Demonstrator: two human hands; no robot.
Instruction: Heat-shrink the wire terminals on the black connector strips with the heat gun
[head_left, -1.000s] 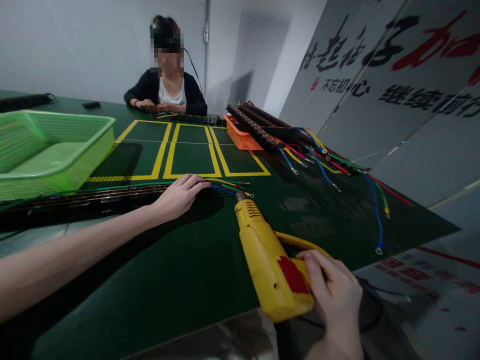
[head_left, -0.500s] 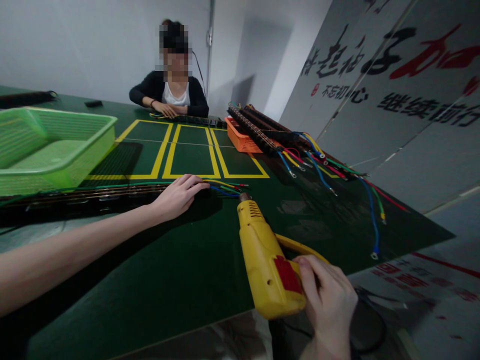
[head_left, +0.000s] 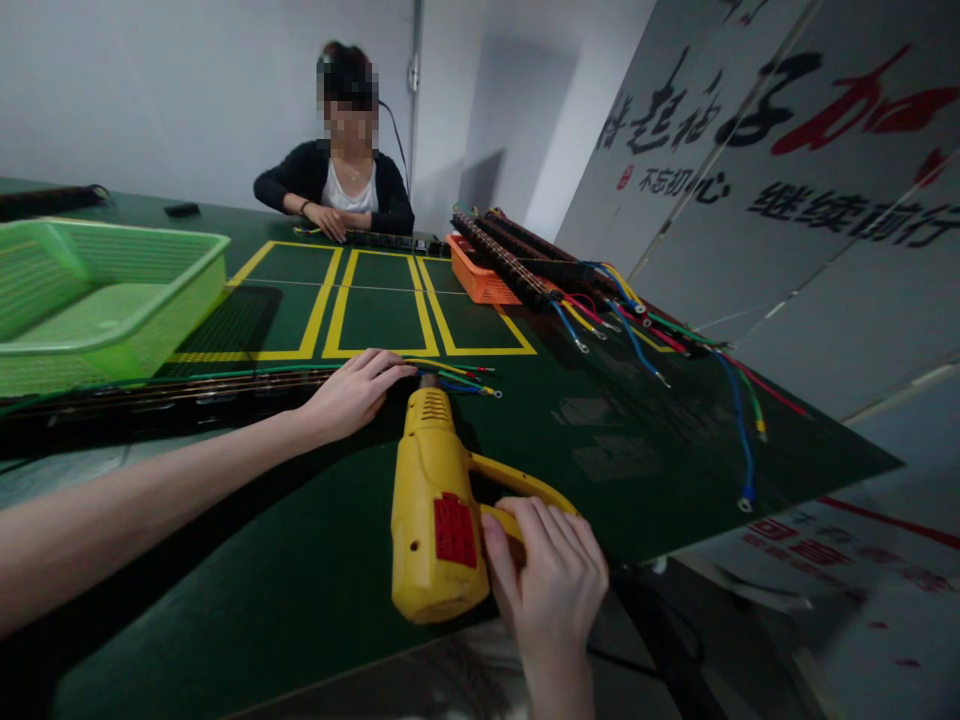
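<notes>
My right hand [head_left: 551, 560] is closed round the handle of a yellow heat gun [head_left: 435, 500] with a red label. The gun's nozzle points away from me at coloured wires [head_left: 457, 378], just right of my left fingers. Those wires are blue, green and yellow, and some end in metal terminals. My left hand [head_left: 360, 392] is closed over the end of a long dark wire harness [head_left: 225, 388], where the wires come out. The undersides of its fingers are hidden. The harness runs left along the green table [head_left: 315, 560].
A light green basket [head_left: 112, 330] stands at left. Across the table sits a person [head_left: 337, 190], hands on another harness [head_left: 382, 240]. Several harnesses [head_left: 517, 260] lie over an orange basket [head_left: 484, 280], their wires hanging toward the right edge. Yellow lines [head_left: 427, 310] mark the tabletop.
My right hand has moved the heat gun left, so its nozzle has gone from the wire tips to near my left fingers. My left hand stays on the harness.
</notes>
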